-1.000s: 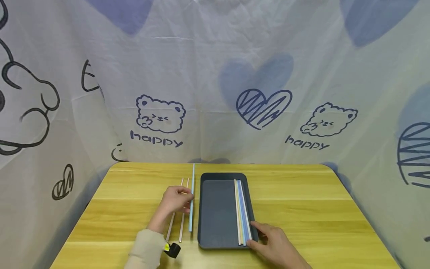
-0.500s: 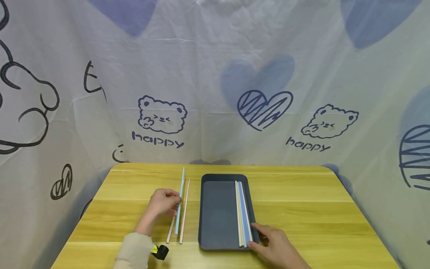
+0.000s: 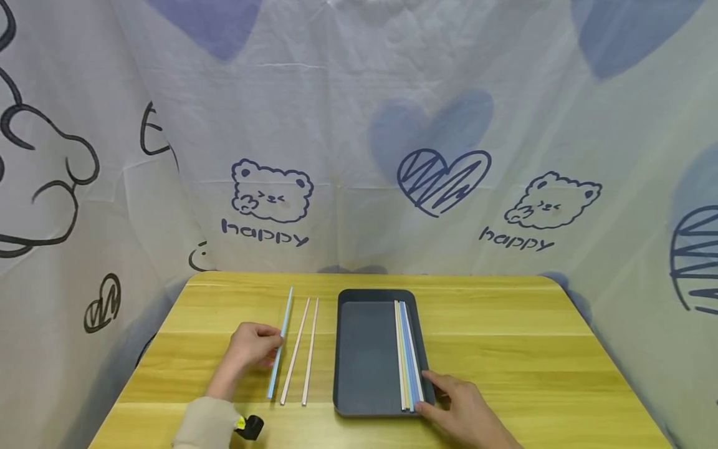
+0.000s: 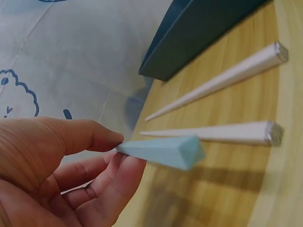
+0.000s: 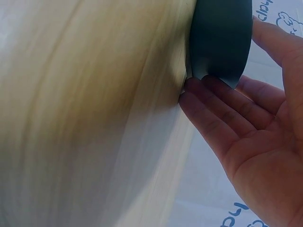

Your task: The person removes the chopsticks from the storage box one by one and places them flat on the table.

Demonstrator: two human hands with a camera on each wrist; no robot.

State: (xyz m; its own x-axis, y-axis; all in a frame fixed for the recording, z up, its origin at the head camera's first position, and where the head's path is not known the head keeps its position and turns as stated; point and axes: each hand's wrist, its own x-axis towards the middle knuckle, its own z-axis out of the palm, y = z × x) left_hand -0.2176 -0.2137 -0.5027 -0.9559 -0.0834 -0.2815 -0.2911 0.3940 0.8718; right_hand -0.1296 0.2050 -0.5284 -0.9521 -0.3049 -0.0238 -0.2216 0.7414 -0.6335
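Note:
My left hand (image 3: 252, 344) pinches a light blue chopstick (image 3: 273, 377) between thumb and fingers, left of two pale pink chopsticks. In the left wrist view the thick end of this blue chopstick (image 4: 163, 150) points away from the hand, its shadow falling on the wood. The pale pink chopsticks, one on the left (image 3: 295, 351) and one on the right (image 3: 311, 351), lie apart on the table. My right hand (image 3: 462, 405) grips the near right corner of a dark grey tray (image 3: 364, 355), with thumb at the rim and fingers against the outer wall (image 5: 220, 42).
Several chopsticks (image 3: 405, 355) in white, yellow and blue lie side by side along the tray's right wall. Under everything is a wooden table (image 3: 505, 337). Behind it hangs a printed curtain (image 3: 348, 218) that also covers both sides.
My left hand has carried the blue chopstick leftward from beside the tray, across both pink chopsticks, to their left side. My right hand keeps its place on the tray corner.

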